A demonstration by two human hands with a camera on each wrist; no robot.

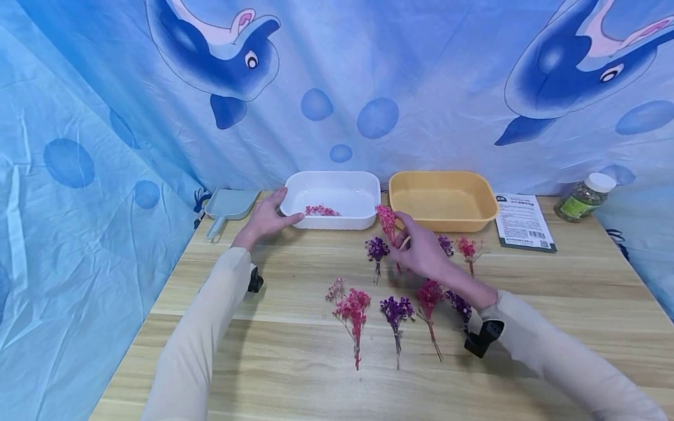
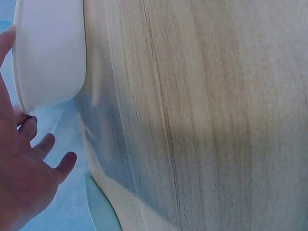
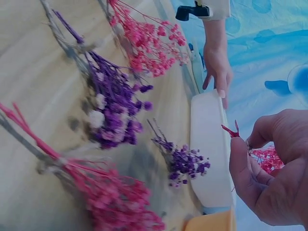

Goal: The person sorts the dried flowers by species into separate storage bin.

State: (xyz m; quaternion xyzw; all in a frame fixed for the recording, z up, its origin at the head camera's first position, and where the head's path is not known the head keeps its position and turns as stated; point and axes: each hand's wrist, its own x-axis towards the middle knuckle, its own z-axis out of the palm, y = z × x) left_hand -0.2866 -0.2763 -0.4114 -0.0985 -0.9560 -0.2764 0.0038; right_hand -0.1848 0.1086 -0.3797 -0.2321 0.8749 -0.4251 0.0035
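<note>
My left hand (image 1: 267,219) touches the left end of the white basin (image 1: 342,223), thumb at its front rim and fingers at its side; the left wrist view shows the hand (image 2: 24,163) with its fingers spread. Some pink blossoms (image 1: 322,210) lie inside the basin. Between thumb and fingers, my right hand (image 1: 421,248) pinches a pink flower bunch (image 1: 386,221) near the basin's right front corner. The stem ends stick out past the thumb of that hand (image 3: 274,168) in the right wrist view. A small purple bunch (image 1: 377,249) lies beside it on the table.
An orange basin (image 1: 442,225) stands right of the white one. Pink (image 1: 354,310) and purple bunches (image 1: 396,310) lie on the table, some under my right forearm. A grey dustpan (image 1: 231,203) is at left; a printed packet (image 1: 523,222) and a jar (image 1: 584,197) are at right.
</note>
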